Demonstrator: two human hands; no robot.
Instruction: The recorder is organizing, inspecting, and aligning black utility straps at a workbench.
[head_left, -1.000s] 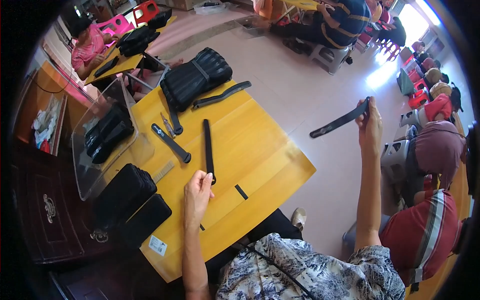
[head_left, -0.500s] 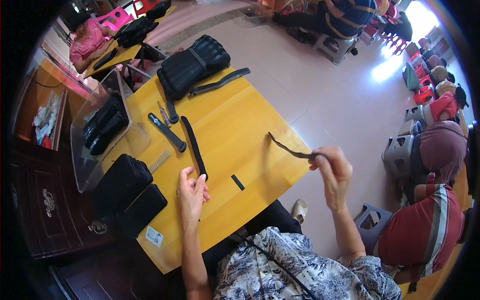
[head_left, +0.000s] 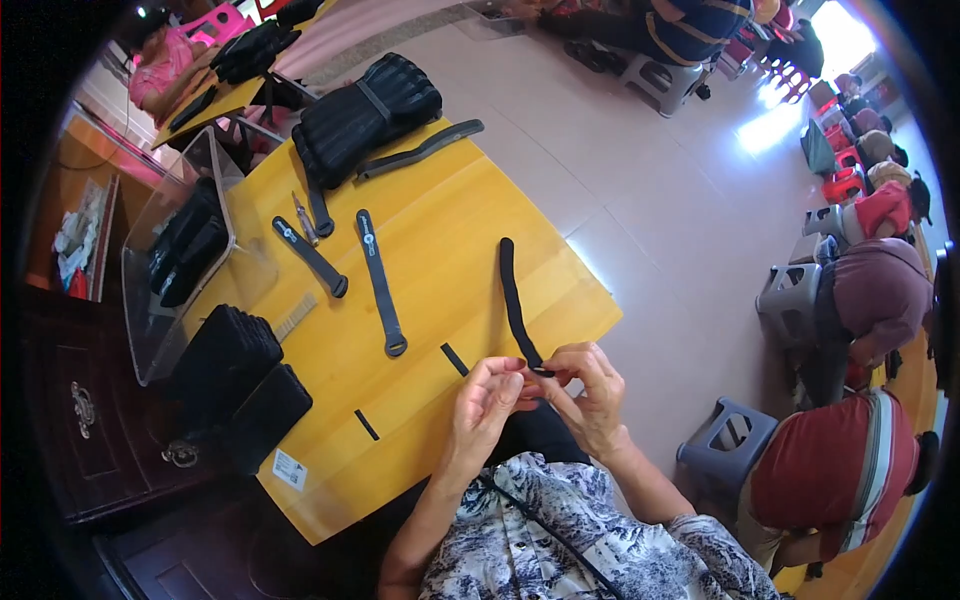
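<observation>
My left hand (head_left: 490, 408) and my right hand (head_left: 590, 398) meet over the table's near edge. Their fingertips pinch the near end of a black strap (head_left: 511, 292), which stretches away over the yellow tabletop. What the fingers do at that end is partly hidden. To the left lies a dark grey strap (head_left: 378, 285) with a ring-shaped end and a printed mark, and beyond it a shorter-looking similar strap (head_left: 311, 258). A small black strip (head_left: 454, 359) lies beside my left hand, and another small black strip (head_left: 367, 424) is nearer the front edge.
At the far end sit a bundle of black straps (head_left: 365, 118) and a loose strap (head_left: 420, 150). A slim pointed tool (head_left: 305, 220), stacked black straps (head_left: 228, 350) and a clear plastic bin (head_left: 232, 215) are on the left. People sit nearby; a grey stool (head_left: 728, 445) stands right.
My right hand has come left and my left hand right, so both now hold the strap. The strap on the table shows a printed face where a black one showed. A second small strip is now visible.
</observation>
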